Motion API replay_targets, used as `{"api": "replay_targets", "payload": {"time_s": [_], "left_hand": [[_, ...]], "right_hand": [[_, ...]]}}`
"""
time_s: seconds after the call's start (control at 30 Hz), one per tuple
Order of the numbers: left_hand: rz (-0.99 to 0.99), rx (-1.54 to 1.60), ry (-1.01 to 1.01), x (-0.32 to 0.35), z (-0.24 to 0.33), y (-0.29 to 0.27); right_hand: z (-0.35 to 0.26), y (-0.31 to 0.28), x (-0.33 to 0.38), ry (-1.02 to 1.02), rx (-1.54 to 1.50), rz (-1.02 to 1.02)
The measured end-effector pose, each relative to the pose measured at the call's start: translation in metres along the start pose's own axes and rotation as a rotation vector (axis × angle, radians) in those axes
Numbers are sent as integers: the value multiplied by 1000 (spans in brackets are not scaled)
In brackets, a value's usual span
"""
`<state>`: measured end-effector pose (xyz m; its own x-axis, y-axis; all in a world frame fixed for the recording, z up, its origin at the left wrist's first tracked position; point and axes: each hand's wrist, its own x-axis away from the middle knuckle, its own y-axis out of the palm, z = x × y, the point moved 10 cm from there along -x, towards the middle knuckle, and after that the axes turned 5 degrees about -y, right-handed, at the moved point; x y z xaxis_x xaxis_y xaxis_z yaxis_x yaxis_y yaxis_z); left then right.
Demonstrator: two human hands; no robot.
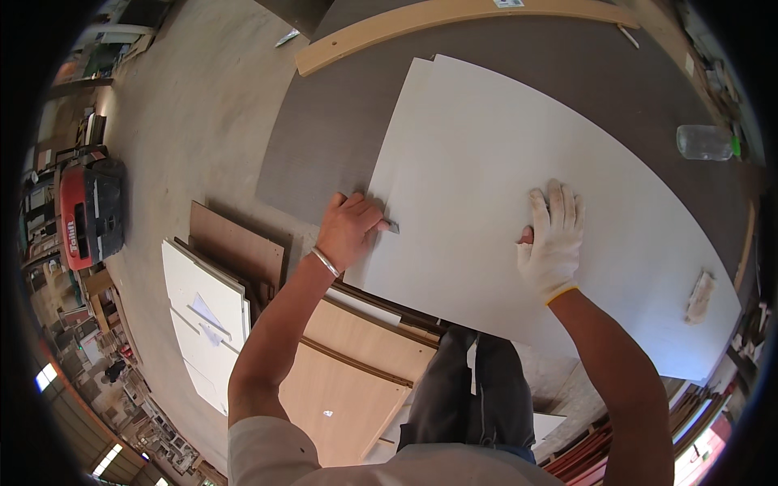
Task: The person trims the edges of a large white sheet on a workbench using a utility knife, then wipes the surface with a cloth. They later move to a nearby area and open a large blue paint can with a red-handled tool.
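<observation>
A large white panel [470, 162] lies across a dark grey-brown board [316, 146]. At its left edge is my left hand [351, 229], bare, with a metal band on the wrist. The fingers are closed on a small flat metal blade [393, 228], which pokes out to the right over the white surface; most of it is hidden in the grip. My right hand [555, 239] wears a white glove with a yellow cuff and the thumb tip bare. It rests on the middle of the panel, palm down, fingers stretched out, holding nothing.
A long wooden strip [454, 14] lies along the far side. At the right are a clear bottle [703, 142] with a green cap and a small pale, worn piece [700, 298]. Light-wood panels [348, 389] and white panels [198, 324] stand lower left. A red machine [77, 215] stands far left.
</observation>
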<state>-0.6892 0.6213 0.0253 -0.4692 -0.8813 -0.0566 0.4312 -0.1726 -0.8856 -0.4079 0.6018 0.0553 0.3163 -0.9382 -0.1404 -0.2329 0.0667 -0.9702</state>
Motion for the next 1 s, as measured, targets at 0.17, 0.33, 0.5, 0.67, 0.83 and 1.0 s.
{"api": "replay_targets", "payload": {"time_s": [0.17, 0.33, 0.5, 0.67, 0.83, 1.0], "left_hand": [[-21, 3, -46, 56, 7, -1], [-36, 5, -85, 91, 12, -3], [-36, -15, -101, 124, 14, -4], [68, 13, -247, 173, 1, -2], [340, 191, -575, 221, -22, 13], [468, 414, -922, 253, -31, 51]], "right_hand": [[-3, 2, 2, -14, 17, 2], [-4, 6, 8, -17, 43, 10], [-4, 11, 12, -15, 69, 11], [-4, 12, 15, -15, 80, 12], [-4, 15, 17, -11, 48, 22], [-3, 19, 19, -13, 41, 16]]}}
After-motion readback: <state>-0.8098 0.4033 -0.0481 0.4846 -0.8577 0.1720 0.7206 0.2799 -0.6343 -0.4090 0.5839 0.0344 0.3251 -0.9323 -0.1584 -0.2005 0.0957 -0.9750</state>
